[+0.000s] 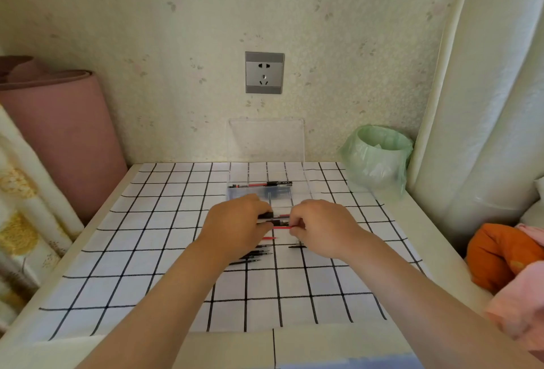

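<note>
Both hands meet above the middle of the checked cloth (176, 251) that covers the worktop (412, 221). The left hand (238, 221) has its fingers curled round the black end of a pen (268, 215), and the right hand (321, 227) pinches a thin red refill (281, 227) just below it; a second dark pen part between the hands is too blurred to name. Loose black refills (254, 254) lie on the cloth under the left wrist, with another red refill (269, 238) just beside them. Directly behind the hands stands a clear plastic box (297, 192), its lid raised against the wall, with a red-and-black pen (259, 184) lying across it. A bin lined with a green bag (376, 156) stands at the far right corner.
</note>
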`<state>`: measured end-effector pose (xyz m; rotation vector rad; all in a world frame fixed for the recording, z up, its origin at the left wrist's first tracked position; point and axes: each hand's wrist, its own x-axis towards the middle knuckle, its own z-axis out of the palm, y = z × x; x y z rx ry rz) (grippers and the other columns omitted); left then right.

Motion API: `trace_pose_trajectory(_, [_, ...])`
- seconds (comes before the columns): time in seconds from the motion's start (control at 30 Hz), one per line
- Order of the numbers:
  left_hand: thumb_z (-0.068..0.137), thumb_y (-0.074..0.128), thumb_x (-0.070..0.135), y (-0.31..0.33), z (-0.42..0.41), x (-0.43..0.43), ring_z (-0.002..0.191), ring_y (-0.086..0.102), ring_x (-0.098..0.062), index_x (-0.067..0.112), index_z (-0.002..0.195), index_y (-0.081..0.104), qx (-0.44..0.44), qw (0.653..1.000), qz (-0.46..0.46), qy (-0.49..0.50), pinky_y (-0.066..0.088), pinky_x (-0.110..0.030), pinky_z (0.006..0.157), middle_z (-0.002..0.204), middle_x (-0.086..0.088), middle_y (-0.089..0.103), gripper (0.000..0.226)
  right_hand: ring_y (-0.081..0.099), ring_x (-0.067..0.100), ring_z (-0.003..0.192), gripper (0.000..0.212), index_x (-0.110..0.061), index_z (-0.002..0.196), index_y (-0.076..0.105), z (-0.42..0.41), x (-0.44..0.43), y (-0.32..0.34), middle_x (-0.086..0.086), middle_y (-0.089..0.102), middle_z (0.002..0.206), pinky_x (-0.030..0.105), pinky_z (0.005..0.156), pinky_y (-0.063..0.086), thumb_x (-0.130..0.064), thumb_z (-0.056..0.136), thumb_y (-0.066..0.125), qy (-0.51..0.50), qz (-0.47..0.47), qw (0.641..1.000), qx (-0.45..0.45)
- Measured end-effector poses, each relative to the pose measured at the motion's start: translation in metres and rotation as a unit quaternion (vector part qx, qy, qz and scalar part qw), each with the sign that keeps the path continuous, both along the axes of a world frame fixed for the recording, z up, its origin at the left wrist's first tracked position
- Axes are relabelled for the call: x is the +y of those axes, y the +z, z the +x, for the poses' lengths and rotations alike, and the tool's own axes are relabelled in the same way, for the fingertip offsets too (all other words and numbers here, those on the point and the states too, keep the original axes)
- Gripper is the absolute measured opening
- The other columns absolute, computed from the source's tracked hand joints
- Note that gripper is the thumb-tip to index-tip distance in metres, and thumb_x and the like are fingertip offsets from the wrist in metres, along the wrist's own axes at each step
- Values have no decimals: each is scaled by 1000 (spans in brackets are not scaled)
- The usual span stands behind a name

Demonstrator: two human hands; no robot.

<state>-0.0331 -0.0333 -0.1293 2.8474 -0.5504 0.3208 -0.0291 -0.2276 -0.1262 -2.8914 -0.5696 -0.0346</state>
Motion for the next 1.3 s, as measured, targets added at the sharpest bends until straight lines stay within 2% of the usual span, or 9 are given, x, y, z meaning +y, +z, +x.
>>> trace_pose_trajectory(0.13, [97,51,40,-2,2,-4,75,59,-9,34,104,69,42,999,21,2,44,-25,60,87,11,61,20,59,14,86,15,-28,97,71,0,5,0,-11,63,96,29,71,46,-38,90,63,10,22,1000,-7])
trace_pose_trajectory(0.27, [97,52,39,-4,4,1,75,57,-10,34,103,68,60,997,32,18,38,-25,57,81,11,57,18,59,10,84,14,-29,97,73,4,0,-2,-12,66,94,27,69,44,-37,86,68,-20,8,1000,12])
trace_pose_trajectory(0.37, [97,52,39,-6,2,6,72,56,-11,31,102,68,87,994,51,37,35,-23,54,74,11,55,19,63,13,87,15,-29,98,76,6,-5,-6,-10,69,97,32,77,53,-33,88,65,-40,-8,999,36])
trace_pose_trajectory(0.57, [96,53,34,-7,1,7,78,59,-13,29,104,67,98,990,86,51,39,-24,61,86,9,62,18,64,15,95,20,-29,107,73,8,-4,-14,-9,70,103,31,81,52,-32,89,65,-47,-8,997,57])
trace_pose_trajectory(0.77, [94,55,34,-10,1,7,79,58,-13,30,104,68,114,988,88,50,42,-25,64,85,10,59,17,61,11,90,17,-32,101,73,10,-5,-12,-13,68,100,28,77,50,-38,86,68,-46,-15,997,63])
trace_pose_trajectory(0.9, [95,55,34,-5,2,9,82,60,-12,32,112,66,80,995,43,48,43,-25,66,95,9,64,21,62,9,91,20,-34,104,71,11,-2,-2,-14,67,99,28,78,50,-40,85,69,-39,-15,996,76])
trace_pose_trajectory(1.03, [94,58,32,0,5,10,85,62,-12,33,121,58,20,998,-37,50,51,-28,72,103,9,64,27,63,9,93,14,-33,101,72,21,3,13,-14,70,98,26,76,49,-36,91,63,-42,30,999,-7])
trace_pose_trajectory(1.13, [94,57,31,-4,9,13,98,57,-15,32,131,51,-2,998,-43,36,50,-30,76,118,5,54,37,63,11,94,18,-33,106,71,37,7,15,-13,70,105,25,73,45,-30,96,57,-34,15,999,-38])
trace_pose_trajectory(1.3, [96,55,29,-15,15,14,97,56,-17,30,132,55,12,999,-32,29,49,-29,76,121,2,49,35,63,13,99,18,-31,106,74,68,17,20,-11,70,110,29,81,49,-30,94,60,-8,-35,999,20])
